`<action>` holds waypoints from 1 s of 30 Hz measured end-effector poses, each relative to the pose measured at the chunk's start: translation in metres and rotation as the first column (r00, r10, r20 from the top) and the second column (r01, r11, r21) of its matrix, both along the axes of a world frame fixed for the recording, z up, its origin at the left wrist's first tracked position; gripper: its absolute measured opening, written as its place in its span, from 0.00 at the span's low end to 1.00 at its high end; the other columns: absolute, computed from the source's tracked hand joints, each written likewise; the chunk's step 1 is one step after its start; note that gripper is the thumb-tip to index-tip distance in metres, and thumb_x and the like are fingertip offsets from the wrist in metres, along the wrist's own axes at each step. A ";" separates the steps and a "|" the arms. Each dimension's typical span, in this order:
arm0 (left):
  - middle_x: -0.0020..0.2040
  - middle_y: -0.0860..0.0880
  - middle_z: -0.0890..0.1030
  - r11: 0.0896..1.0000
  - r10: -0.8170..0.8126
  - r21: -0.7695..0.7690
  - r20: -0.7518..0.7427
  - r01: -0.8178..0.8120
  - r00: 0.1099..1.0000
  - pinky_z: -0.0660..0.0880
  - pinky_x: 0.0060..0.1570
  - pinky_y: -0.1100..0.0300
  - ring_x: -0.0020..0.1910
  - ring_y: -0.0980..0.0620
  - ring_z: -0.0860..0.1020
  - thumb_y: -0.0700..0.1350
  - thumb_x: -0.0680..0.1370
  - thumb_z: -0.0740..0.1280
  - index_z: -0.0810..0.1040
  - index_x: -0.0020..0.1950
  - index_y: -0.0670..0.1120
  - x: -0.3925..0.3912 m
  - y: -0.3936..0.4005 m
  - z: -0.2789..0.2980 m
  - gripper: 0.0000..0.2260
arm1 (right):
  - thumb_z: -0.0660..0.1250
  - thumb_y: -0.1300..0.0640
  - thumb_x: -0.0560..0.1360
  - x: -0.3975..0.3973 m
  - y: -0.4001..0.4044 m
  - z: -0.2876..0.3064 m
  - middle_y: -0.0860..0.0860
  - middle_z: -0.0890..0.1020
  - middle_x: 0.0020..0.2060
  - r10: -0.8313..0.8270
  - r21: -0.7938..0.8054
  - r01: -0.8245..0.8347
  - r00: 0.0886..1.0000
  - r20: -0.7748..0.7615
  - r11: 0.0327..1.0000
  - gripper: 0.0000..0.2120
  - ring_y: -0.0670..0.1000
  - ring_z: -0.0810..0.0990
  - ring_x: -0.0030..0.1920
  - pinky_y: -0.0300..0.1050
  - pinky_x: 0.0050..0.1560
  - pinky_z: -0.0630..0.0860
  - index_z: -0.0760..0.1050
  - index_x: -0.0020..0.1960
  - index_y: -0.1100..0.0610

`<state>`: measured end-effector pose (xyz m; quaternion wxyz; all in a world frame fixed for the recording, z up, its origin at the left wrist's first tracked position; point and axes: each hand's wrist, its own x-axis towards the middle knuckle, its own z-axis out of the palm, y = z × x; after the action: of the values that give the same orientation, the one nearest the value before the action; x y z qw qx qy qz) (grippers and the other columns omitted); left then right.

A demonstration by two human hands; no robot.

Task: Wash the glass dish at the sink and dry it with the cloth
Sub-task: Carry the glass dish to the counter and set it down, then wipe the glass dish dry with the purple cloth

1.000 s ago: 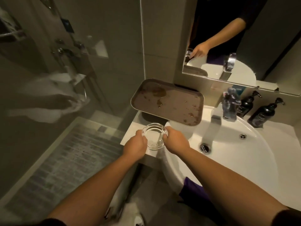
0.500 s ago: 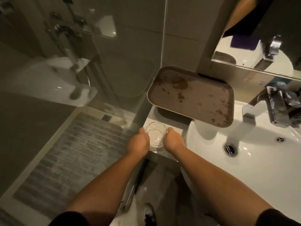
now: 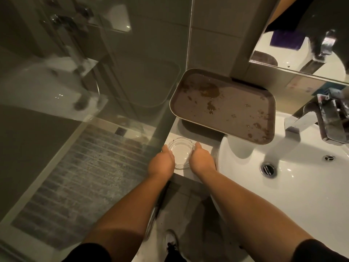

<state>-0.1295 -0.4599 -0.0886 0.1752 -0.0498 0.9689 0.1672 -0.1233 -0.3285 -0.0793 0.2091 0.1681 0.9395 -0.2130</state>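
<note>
A small round clear glass dish (image 3: 181,152) sits on the white counter ledge (image 3: 204,146), left of the white sink basin (image 3: 294,186). My left hand (image 3: 160,163) grips its left rim with curled fingers. My right hand (image 3: 201,160) grips its right rim the same way. Both hands hide the near edges of the dish. No cloth is in view.
A brown wet tray (image 3: 224,105) lies behind the dish, overhanging the basin. The chrome faucet (image 3: 321,120) stands at the right, with the drain (image 3: 268,169) below it. A glass shower screen (image 3: 105,76) rises on the left. A mirror (image 3: 309,35) hangs above.
The dish has gone down from just above the ledge onto it, with both hands still on its rim. The camera has swung left and closer.
</note>
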 end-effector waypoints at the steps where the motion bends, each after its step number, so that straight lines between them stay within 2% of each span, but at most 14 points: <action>1: 0.58 0.40 0.81 1.000 0.002 -0.007 0.007 -0.002 1.000 0.74 0.48 0.51 0.55 0.39 0.79 0.45 0.84 0.50 0.60 0.74 0.43 -0.001 0.000 -0.001 0.18 | 0.62 0.58 0.80 -0.001 0.000 0.001 0.56 0.79 0.59 0.001 -0.004 -0.001 1.000 0.007 1.000 0.27 0.55 0.81 0.55 0.48 0.54 0.81 0.57 0.77 0.55; 4: 0.58 0.41 0.81 1.000 0.000 -0.023 0.019 0.001 1.000 0.74 0.48 0.51 0.55 0.40 0.80 0.44 0.84 0.50 0.60 0.73 0.42 -0.002 0.001 -0.001 0.18 | 0.66 0.57 0.79 -0.002 0.000 0.001 0.55 0.79 0.59 0.008 0.010 -0.008 0.999 0.040 1.000 0.33 0.54 0.81 0.53 0.47 0.53 0.82 0.53 0.78 0.53; 8: 0.58 0.40 0.81 1.000 -0.007 -0.018 0.022 0.007 1.000 0.74 0.47 0.52 0.55 0.39 0.80 0.46 0.84 0.50 0.62 0.71 0.41 -0.001 0.001 0.002 0.17 | 0.67 0.58 0.79 -0.003 -0.002 0.005 0.55 0.80 0.59 -0.014 0.034 0.011 0.996 0.092 0.999 0.38 0.55 0.82 0.53 0.48 0.53 0.82 0.48 0.80 0.54; 13: 0.53 0.40 0.81 0.999 -0.028 -0.026 -0.048 0.027 0.998 0.71 0.39 0.53 0.50 0.39 0.80 0.53 0.83 0.50 0.65 0.65 0.41 0.004 -0.004 0.010 0.18 | 0.67 0.59 0.78 -0.005 -0.004 0.013 0.57 0.78 0.63 0.019 0.075 -0.032 0.986 0.167 0.997 0.41 0.56 0.81 0.57 0.47 0.57 0.80 0.43 0.80 0.59; 15: 0.52 0.40 0.81 0.999 -0.037 -0.005 -0.085 0.037 0.996 0.70 0.38 0.53 0.49 0.39 0.80 0.53 0.83 0.51 0.66 0.65 0.41 0.007 -0.010 0.015 0.18 | 0.67 0.58 0.78 -0.003 -0.005 0.017 0.57 0.78 0.63 0.027 0.065 -0.037 0.988 0.150 0.997 0.39 0.56 0.81 0.56 0.47 0.57 0.80 0.47 0.80 0.60; 17: 0.52 0.40 0.81 0.998 -0.043 0.029 -0.116 0.047 0.992 0.72 0.39 0.53 0.49 0.39 0.80 0.52 0.83 0.52 0.67 0.64 0.42 0.010 -0.013 0.022 0.17 | 0.66 0.58 0.79 0.002 -0.004 0.028 0.56 0.78 0.62 0.041 0.037 -0.044 0.995 0.090 0.998 0.30 0.56 0.81 0.55 0.44 0.57 0.80 0.59 0.77 0.61; 19: 0.55 0.41 0.81 0.995 -0.062 0.074 -0.152 0.074 0.986 0.76 0.44 0.51 0.51 0.40 0.80 0.53 0.82 0.53 0.69 0.64 0.43 0.017 -0.013 0.032 0.17 | 0.63 0.56 0.81 0.014 0.000 0.047 0.55 0.79 0.63 0.078 -0.022 -0.078 0.997 -0.014 0.997 0.19 0.54 0.80 0.57 0.44 0.59 0.76 0.70 0.71 0.59; 22: 0.63 0.44 0.77 0.979 -0.170 0.066 -0.246 0.191 0.954 0.73 0.57 0.50 0.60 0.43 0.75 0.54 0.81 0.55 0.71 0.68 0.46 0.034 -0.008 0.049 0.20 | 0.58 0.52 0.83 0.045 0.022 0.077 0.52 0.80 0.64 0.144 -0.064 -0.156 0.976 -0.161 0.986 0.17 0.53 0.80 0.59 0.43 0.60 0.74 0.74 0.68 0.55; 26: 0.75 0.47 0.66 0.928 -0.364 -0.026 -0.287 0.372 0.886 0.58 0.71 0.49 0.74 0.45 0.62 0.58 0.80 0.56 0.67 0.73 0.50 0.067 0.010 0.071 0.23 | 0.59 0.49 0.82 0.102 0.079 0.102 0.51 0.81 0.60 0.183 0.071 -0.172 0.960 -0.212 0.983 0.16 0.51 0.80 0.55 0.43 0.56 0.75 0.77 0.65 0.52; 28: 0.78 0.49 0.62 0.887 -0.451 -0.034 -0.275 0.460 0.849 0.52 0.74 0.48 0.77 0.46 0.57 0.60 0.80 0.56 0.65 0.75 0.51 0.085 0.025 0.078 0.25 | 0.59 0.48 0.82 0.134 0.111 0.110 0.50 0.80 0.60 0.185 0.160 -0.153 0.959 -0.216 0.975 0.16 0.51 0.79 0.55 0.44 0.56 0.75 0.78 0.64 0.52; 30: 0.78 0.50 0.61 0.834 -0.541 -0.046 -0.268 0.550 0.797 0.51 0.75 0.47 0.77 0.47 0.56 0.61 0.80 0.56 0.64 0.75 0.52 0.104 0.044 0.083 0.26 | 0.58 0.47 0.82 0.166 0.143 0.112 0.50 0.79 0.61 0.208 0.234 -0.158 0.956 -0.208 0.959 0.17 0.52 0.77 0.59 0.46 0.57 0.73 0.78 0.64 0.52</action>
<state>-0.0255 -0.4162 -0.0058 0.0829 0.2574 0.9537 0.1315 0.0424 -0.1856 0.0329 0.0982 0.0758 0.9864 -0.1076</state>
